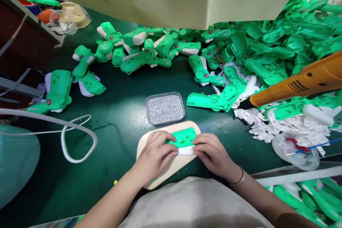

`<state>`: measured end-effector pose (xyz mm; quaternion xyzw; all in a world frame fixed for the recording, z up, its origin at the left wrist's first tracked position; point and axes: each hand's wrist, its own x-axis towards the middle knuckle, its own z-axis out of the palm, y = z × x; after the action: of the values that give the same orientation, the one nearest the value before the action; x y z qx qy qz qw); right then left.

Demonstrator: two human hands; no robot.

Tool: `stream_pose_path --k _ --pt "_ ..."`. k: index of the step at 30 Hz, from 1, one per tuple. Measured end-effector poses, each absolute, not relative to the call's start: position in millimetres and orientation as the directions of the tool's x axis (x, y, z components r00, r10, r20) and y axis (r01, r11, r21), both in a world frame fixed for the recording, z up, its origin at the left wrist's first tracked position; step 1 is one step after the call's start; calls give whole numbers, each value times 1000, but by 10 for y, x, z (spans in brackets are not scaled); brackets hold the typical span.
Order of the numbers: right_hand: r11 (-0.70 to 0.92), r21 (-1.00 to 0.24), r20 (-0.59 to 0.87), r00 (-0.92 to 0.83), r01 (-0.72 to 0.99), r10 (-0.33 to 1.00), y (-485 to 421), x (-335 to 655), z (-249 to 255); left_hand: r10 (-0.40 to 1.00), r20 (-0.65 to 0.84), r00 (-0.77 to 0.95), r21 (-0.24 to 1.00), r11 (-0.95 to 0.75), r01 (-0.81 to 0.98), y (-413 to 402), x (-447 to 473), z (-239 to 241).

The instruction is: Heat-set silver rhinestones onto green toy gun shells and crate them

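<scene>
A green plastic shell half (184, 138) with darker green spots lies on a cream rounded board (149, 180) in front of me. Along its near edge runs a white strip (185, 150). My left hand (157, 151) grips the left end, fingertips on the green shell and thumb by the white strip. At the other end my right hand (212, 153) pinches the strip's right corner against the shell. Fingers cover both ends of the piece. Just beyond the board stands a clear tray (165, 108) full of small grey-white grains.
Finished-looking green toy pieces (145, 58) spread across the back. Green shells (283, 42) heap at right, with white strips (256, 124) below. An orange screwdriver-like tool (296, 80) juts in from the right. A plastic cup (296, 151) and looped white cable (80, 142) flank me.
</scene>
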<state>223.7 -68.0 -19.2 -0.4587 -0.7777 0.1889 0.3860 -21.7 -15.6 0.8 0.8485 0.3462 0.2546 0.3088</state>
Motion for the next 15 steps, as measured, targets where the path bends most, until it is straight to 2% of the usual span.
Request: stream_pose_path --k 3,9,15 --pt "553 -581 458 -322 597 829 -763 2192 -237 719 188 669 663 -596 454 -162 -210 -19" --pt "597 -508 560 -288 621 777 -746 2155 -296 704 173 689 659 -603 450 -102 -211 -56" --pt "660 -500 532 -402 561 745 -727 2282 -261 729 1 684 736 -464 493 18 -209 13"
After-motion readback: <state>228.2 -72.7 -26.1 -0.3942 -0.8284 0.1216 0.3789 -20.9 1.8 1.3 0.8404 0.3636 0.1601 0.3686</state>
